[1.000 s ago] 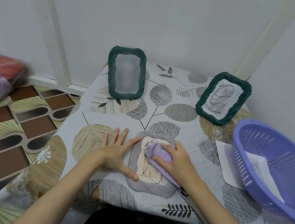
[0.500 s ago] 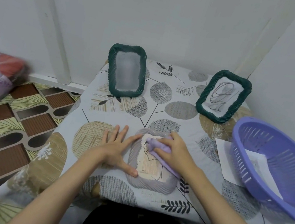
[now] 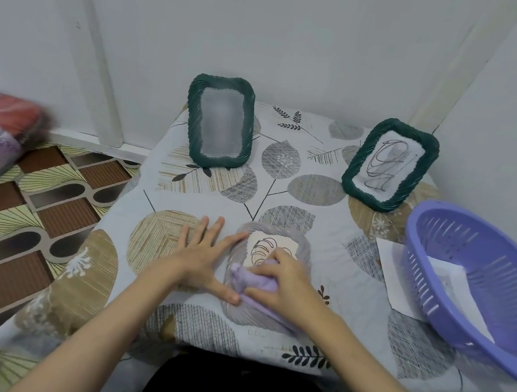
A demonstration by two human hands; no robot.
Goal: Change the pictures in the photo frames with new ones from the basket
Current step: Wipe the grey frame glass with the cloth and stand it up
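Both bare forearms reach forward from the bottom edge and converge toward the middle. The left hand (image 3: pixel 204 260) lies flat, palm down, fingers straight and spread, thumb stretched out to the right. The right hand (image 3: pixel 283 281) sits just beside it, knuckles up, fingers curled round a bunched lilac cloth (image 3: pixel 251 279) and pressing down.

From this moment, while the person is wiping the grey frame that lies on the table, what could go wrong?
1. The purple plastic basket appears to overhang the table's right edge; a bump from the right arm might tip it.
2. The right hand rubs a crumpled purple cloth over the flat grey woven frame; only the left hand, pressed at its side, steadies it.
3. A wide stroke might knock over the two standing dark green woven frames.
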